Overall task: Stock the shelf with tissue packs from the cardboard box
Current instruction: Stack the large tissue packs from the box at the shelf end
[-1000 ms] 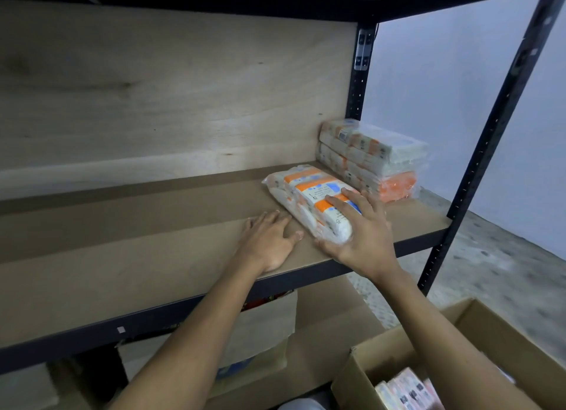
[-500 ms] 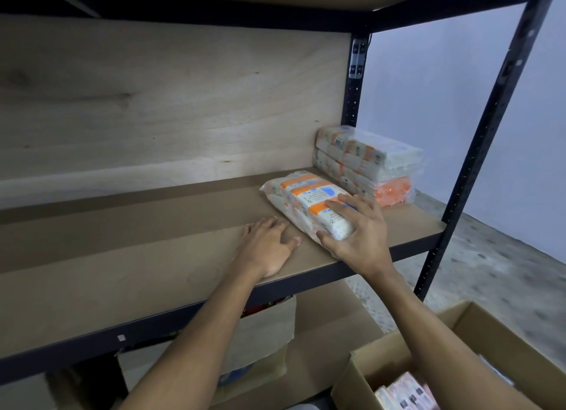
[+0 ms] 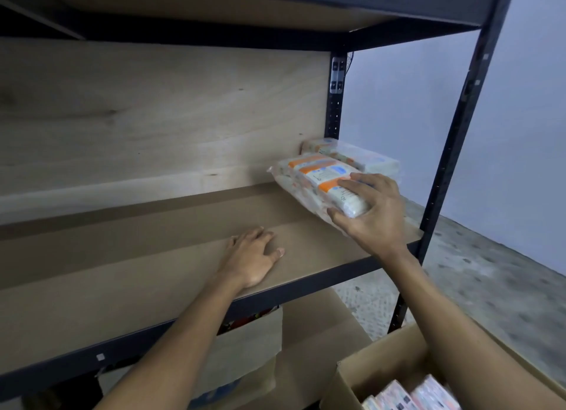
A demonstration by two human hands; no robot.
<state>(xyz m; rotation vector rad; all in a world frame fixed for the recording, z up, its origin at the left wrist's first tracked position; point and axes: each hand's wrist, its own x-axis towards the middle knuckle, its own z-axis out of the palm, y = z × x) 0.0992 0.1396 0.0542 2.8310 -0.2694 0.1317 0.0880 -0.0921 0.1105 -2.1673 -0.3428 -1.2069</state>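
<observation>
Seen from a person's head, looking down both bare forearms at a dark metal rack with a brown shelf board (image 3: 122,272) and a pale wooden back panel (image 3: 153,119). The right hand (image 3: 372,213) grips a tissue pack (image 3: 315,177) by its near end, fingers curled over the top, thumb against the side. The pack, white with orange bands in clear plastic, is tilted over the right end of the board; whether it touches the board cannot be told. Just behind it, in the board's back right corner, sits a stack of tissue packs (image 3: 367,160), partly hidden by the held one. The left hand (image 3: 254,256) rests palm down on the board near its front edge, left of the pack and apart from it, fingers straight and slightly spread, holding nothing. Below the board's front right corner stands an open cardboard box (image 3: 382,366), cut off by the lower right of the view, with more packs (image 3: 407,399) inside, blurred. A black metal post (image 3: 453,152) rises at that corner, with a pale wall (image 3: 536,134) and speckled floor (image 3: 490,287) beyond
</observation>
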